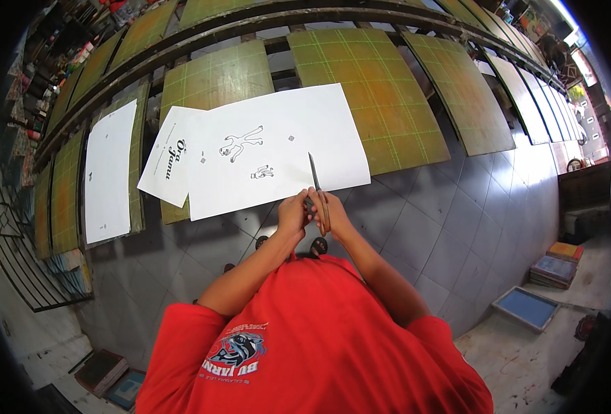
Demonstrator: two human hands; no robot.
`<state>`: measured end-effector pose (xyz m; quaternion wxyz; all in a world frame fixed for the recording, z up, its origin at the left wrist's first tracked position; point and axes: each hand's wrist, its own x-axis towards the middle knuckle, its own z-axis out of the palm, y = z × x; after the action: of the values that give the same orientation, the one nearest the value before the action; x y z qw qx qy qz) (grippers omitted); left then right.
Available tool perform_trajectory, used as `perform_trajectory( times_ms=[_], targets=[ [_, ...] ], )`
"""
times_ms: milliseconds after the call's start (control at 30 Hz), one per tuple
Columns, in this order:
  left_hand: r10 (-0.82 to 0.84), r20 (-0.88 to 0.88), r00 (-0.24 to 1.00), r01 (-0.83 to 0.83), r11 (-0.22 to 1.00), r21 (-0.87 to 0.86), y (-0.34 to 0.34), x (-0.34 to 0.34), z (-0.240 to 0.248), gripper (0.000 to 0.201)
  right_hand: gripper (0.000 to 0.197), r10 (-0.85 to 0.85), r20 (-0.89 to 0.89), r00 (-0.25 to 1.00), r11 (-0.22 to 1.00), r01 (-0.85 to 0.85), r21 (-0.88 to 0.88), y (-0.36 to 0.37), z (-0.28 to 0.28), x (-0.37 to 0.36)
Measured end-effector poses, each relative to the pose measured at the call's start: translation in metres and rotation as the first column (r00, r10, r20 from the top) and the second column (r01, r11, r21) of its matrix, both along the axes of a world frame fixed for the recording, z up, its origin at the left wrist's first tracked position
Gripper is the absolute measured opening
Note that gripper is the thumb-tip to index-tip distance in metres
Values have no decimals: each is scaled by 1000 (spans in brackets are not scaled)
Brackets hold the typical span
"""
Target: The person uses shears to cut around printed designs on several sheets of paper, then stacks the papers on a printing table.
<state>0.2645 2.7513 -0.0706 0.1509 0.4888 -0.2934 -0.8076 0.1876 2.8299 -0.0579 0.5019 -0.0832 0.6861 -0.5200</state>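
Observation:
My right hand point(334, 212) grips a pair of scissors point(316, 176), their dark blades pointing away from me and the brown handle against my fingers. Close beside it, my left hand point(293, 212) is closed with fingertips curled together; what they hold, if anything, is hidden. Both hands are at the near edge of a large white sheet point(278, 155) bearing black line drawings of figures and small register marks. The blades lie over its lower right part. Partly under that sheet is a smaller white sheet point(155, 165) with black lettering. Another white sheet point(112, 172) lies farther left.
Green-brown boards point(371, 96) with bright grid lines stand in a row on a long dark rack. Grey floor tiles point(416, 228) show below them. At right, a blue framed screen point(528, 307) lies near a stack of frames point(555, 268). Dark metal bars point(26, 276) curve at left.

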Motion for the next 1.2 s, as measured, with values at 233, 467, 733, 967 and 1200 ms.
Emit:
perform_trajectory(
  times_ms=[233,467,733,967,1200],
  targets=[
    [7,-57,998,-6,1000,23,0,0,12,19,46,46,-79,996,999,-45,21,0,0,-3],
    [-23,-48,999,24,999,21,2,3,23,19,50,-26,37,999,1000,25,17,-11,-1,-11],
    [-23,-43,999,24,999,22,4,4,20,20,58,8,-63,998,998,-4,63,-18,-1,-23],
    [-15,-45,999,17,999,50,3,7,18,20,58,27,-109,994,999,-23,37,-28,1,-24],
    [-22,-70,997,25,999,45,1,9,27,18,63,31,-120,992,997,-22,79,-48,4,-37]
  ],
)
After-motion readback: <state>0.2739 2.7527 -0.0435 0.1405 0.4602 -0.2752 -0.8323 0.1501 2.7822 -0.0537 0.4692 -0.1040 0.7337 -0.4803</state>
